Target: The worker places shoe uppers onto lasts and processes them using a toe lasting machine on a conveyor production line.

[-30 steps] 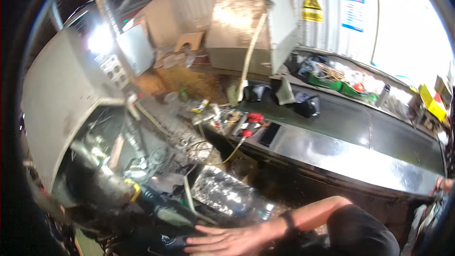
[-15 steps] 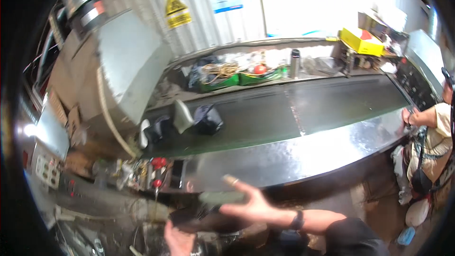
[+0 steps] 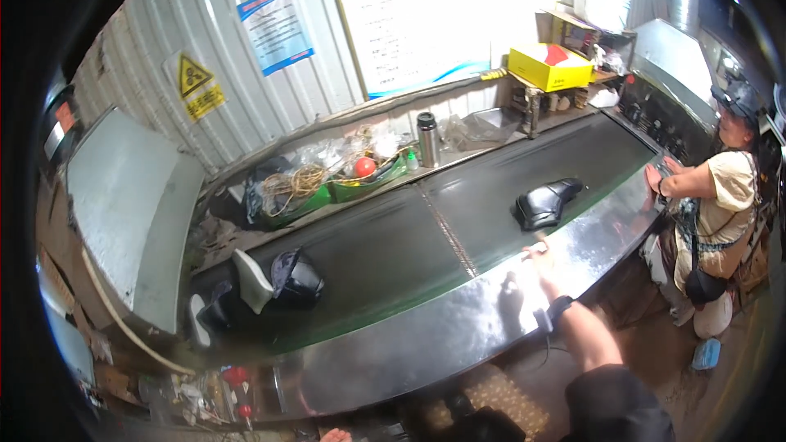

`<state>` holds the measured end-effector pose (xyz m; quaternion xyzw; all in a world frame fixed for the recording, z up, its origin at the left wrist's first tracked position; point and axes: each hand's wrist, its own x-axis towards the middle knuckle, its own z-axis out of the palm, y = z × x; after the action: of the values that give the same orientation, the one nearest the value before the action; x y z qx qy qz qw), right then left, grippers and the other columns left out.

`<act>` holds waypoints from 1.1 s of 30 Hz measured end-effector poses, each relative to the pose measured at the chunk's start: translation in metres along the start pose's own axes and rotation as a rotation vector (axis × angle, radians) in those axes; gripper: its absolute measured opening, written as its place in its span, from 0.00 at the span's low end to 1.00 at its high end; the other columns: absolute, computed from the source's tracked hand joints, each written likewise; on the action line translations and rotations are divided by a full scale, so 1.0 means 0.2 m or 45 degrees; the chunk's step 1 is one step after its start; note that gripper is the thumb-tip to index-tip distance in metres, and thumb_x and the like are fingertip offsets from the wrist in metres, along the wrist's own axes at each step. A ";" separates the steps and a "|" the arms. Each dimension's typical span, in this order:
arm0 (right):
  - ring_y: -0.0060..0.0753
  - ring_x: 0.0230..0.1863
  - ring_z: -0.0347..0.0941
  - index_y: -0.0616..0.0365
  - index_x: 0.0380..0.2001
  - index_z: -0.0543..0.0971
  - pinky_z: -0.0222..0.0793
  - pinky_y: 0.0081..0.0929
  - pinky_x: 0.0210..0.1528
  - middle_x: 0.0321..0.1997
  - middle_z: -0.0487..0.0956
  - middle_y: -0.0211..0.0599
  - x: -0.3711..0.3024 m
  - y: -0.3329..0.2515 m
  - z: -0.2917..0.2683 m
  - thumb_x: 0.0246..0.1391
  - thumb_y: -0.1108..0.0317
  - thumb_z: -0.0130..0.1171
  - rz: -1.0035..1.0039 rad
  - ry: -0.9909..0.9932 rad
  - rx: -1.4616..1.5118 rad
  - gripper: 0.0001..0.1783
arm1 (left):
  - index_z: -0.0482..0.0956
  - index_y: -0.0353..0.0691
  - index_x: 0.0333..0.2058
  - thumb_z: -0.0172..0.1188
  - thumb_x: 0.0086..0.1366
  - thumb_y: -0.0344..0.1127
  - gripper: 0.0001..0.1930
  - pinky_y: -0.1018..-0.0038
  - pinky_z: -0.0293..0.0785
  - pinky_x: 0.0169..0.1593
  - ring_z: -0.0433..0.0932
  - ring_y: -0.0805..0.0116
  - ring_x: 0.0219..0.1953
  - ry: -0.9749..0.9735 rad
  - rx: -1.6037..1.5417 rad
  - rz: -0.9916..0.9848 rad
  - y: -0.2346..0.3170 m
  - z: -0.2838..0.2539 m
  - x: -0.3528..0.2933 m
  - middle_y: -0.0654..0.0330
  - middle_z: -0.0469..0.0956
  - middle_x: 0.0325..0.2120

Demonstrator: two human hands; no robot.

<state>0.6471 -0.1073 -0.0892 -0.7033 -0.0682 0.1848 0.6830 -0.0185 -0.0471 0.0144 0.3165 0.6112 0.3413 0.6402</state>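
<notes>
A black leather boot (image 3: 547, 203) lies on its side on the dark conveyor belt (image 3: 385, 254). My right hand (image 3: 540, 263) reaches over the shiny metal ledge (image 3: 483, 311) just short of the boot. Its fingers are stretched out and hold nothing, with a gap between them and the boot. Only a small part of my left hand (image 3: 336, 435) shows at the lower edge, so its fingers cannot be read. Farther left on the belt, a pale sole (image 3: 252, 280) stands tilted beside a dark boot (image 3: 296, 278).
Another pale sole (image 3: 198, 319) is at the belt's left end by a grey metal hood (image 3: 123, 213). Green trays (image 3: 368, 187), a steel flask (image 3: 428, 139) and a yellow box (image 3: 550, 67) line the back. A co-worker (image 3: 712, 188) rests both hands on the ledge's right end.
The view has swung right. Both hands were at a dark item in front of the ledge; my right hand has moved out to the belt, where a black boot now lies. My left hand dropped mostly out of view.
</notes>
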 end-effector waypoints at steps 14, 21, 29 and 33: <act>0.54 0.74 0.52 0.56 0.71 0.53 0.48 0.55 0.74 0.72 0.62 0.46 -1.25 0.23 -0.08 0.56 0.63 0.60 -0.547 -0.691 -1.652 0.43 | 0.77 0.32 0.45 0.63 0.62 0.25 0.13 0.68 0.79 0.52 0.80 0.63 0.42 -0.666 0.029 -0.240 0.11 0.57 0.56 0.55 0.80 0.37; 0.57 0.70 0.59 0.57 0.69 0.56 0.56 0.54 0.69 0.63 0.72 0.51 -1.23 0.11 0.02 0.56 0.68 0.54 -0.155 -0.654 -1.549 0.38 | 0.78 0.35 0.40 0.63 0.67 0.38 0.12 0.65 0.79 0.47 0.80 0.63 0.38 -0.842 0.083 -0.358 0.11 0.82 0.61 0.56 0.80 0.34; 0.56 0.59 0.71 0.52 0.70 0.55 0.61 0.65 0.61 0.53 0.77 0.51 -1.14 0.25 -0.02 0.60 0.59 0.53 -0.410 -0.550 -1.550 0.37 | 0.78 0.38 0.35 0.64 0.67 0.39 0.10 0.69 0.79 0.42 0.79 0.65 0.34 -0.584 -0.148 -0.183 0.29 0.63 0.58 0.57 0.80 0.29; 0.56 0.36 0.80 0.50 0.66 0.62 0.75 0.52 0.36 0.34 0.82 0.48 -0.99 0.33 -0.01 0.56 0.60 0.55 -0.351 -0.577 -1.453 0.35 | 0.78 0.36 0.35 0.65 0.66 0.36 0.09 0.70 0.80 0.40 0.79 0.65 0.32 -0.409 -0.308 -0.033 0.35 0.36 0.58 0.56 0.80 0.29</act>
<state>0.4549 -0.1816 -0.1215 -0.8852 -0.3892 0.1741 0.1864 0.0519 0.0898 0.0100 0.2796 0.4599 0.3490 0.7671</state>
